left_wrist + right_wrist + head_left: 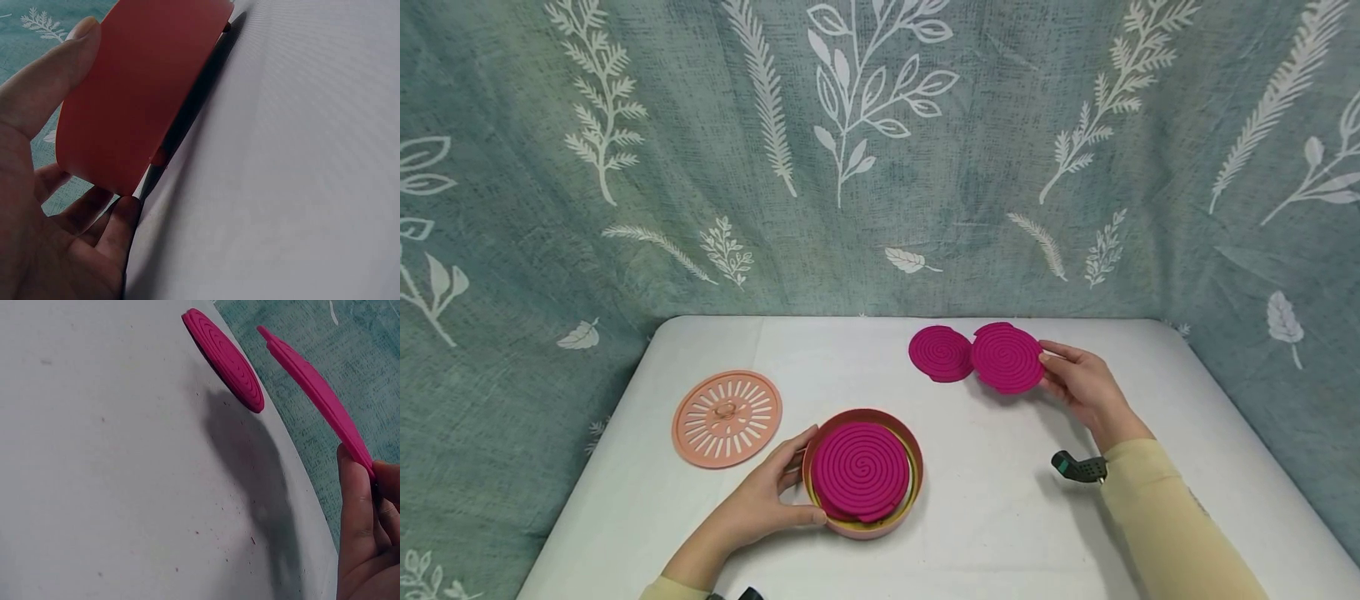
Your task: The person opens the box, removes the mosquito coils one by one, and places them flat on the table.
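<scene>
My right hand [1086, 387] pinches a magenta mosquito coil [1007, 358] by its right edge, between thumb and fingers. In the right wrist view the held coil [319, 394] is tilted and raised above the table, casting a shadow. Just left of it another coil [940, 353] lies flat. My left hand [767, 500] grips the left side of a round salmon-coloured tin [917, 487], thumb at the front, fingers behind. More magenta coils [861, 468] sit stacked inside it. The left wrist view shows the tin's outer wall [137, 87], standing on small feet, with fingers by its lower edge.
A slotted salmon-coloured lid [727, 419] with a small ring at its centre lies left of the tin. All stands on a white-covered table [985, 517]. Behind and beside the table hangs a green cloth [925, 242] with white leaf prints. Dark crumbs [197, 532] dot the tabletop.
</scene>
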`<state>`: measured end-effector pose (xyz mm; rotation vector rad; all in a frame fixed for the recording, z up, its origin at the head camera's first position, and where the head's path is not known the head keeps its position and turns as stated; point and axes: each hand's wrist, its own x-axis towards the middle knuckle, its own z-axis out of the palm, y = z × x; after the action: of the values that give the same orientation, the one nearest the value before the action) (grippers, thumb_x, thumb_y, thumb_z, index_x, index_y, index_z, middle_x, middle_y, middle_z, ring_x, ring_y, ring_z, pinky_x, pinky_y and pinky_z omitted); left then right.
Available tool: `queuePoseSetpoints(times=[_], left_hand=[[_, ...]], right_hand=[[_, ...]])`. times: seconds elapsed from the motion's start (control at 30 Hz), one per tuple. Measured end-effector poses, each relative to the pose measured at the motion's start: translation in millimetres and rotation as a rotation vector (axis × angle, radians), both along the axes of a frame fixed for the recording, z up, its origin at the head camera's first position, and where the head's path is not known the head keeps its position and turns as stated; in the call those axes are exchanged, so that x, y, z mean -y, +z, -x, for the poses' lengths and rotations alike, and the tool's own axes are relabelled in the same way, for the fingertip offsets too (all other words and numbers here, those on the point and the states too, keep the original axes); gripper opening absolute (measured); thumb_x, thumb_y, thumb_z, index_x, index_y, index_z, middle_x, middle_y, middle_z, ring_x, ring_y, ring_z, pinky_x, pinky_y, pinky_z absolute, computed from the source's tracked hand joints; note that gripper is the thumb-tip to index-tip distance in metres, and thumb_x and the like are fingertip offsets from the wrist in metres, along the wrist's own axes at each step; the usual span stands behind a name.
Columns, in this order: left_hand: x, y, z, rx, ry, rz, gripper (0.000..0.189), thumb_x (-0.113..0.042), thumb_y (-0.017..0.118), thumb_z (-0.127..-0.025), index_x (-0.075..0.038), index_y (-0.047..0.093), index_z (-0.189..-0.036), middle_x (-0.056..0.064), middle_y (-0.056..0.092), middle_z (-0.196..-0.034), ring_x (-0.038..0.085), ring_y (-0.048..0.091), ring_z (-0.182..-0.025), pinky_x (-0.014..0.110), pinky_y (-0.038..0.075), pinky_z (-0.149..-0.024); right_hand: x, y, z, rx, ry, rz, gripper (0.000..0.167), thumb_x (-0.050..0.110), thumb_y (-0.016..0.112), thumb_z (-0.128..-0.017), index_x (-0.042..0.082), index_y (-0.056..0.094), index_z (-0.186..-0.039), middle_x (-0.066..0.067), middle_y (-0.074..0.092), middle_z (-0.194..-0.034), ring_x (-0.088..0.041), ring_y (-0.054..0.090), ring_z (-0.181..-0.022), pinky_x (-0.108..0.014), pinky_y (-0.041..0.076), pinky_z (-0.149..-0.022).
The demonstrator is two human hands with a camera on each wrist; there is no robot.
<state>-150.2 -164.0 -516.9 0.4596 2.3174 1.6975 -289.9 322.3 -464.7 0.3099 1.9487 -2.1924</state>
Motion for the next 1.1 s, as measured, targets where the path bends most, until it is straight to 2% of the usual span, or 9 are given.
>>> queuePoseSetpoints(times=[0.53, 0.87, 1.1], left_hand=[[1.6, -3.3, 0.8, -0.014, -0.01, 0.001, 0.116, -0.033, 0.094, -0.063, -0.025, 0.028, -0.157, -0.006, 0.037, -0.153, 0.018, 0.042, -0.136, 0.024, 0.038, -0.111], [2.1, -3.6, 1.2, -0.021, -0.012, 0.0, 0.115, -0.033, 0.095, -0.063, -0.025, 0.028, -0.157, -0.005, 0.039, -0.152, 0.017, 0.044, -0.135, 0.025, 0.039, -0.111], [2.3, -4.4, 0.9, -0.02, -0.016, -0.005, 0.115, -0.031, 0.094, -0.064, -0.023, 0.028, -0.157, -0.006, 0.037, -0.152, 0.017, 0.042, -0.136, 0.025, 0.038, -0.111]], right_hand=[[-18, -1.0, 21.6, 0.074, -0.046, -0.019, 0.061, 0.013, 0.058, -0.101, 0.006, 0.03, -0.155, 0.0, 0.069, -0.089, -0.008, 0.066, -0.074, -0.024, 0.062, -0.069], [-21, -11.9, 28.8, 0.122, -0.077, -0.104, 0.058, 0.013, 0.055, -0.102, 0.007, 0.031, -0.155, 0.001, 0.066, -0.095, -0.006, 0.065, -0.082, -0.024, 0.061, -0.08], [-20, -18.9, 33.8, 0.117, -0.076, -0.128, 0.058, 0.012, 0.053, -0.103, 0.006, 0.029, -0.155, 0.002, 0.067, -0.093, -0.005, 0.065, -0.081, -0.024, 0.061, -0.078]])
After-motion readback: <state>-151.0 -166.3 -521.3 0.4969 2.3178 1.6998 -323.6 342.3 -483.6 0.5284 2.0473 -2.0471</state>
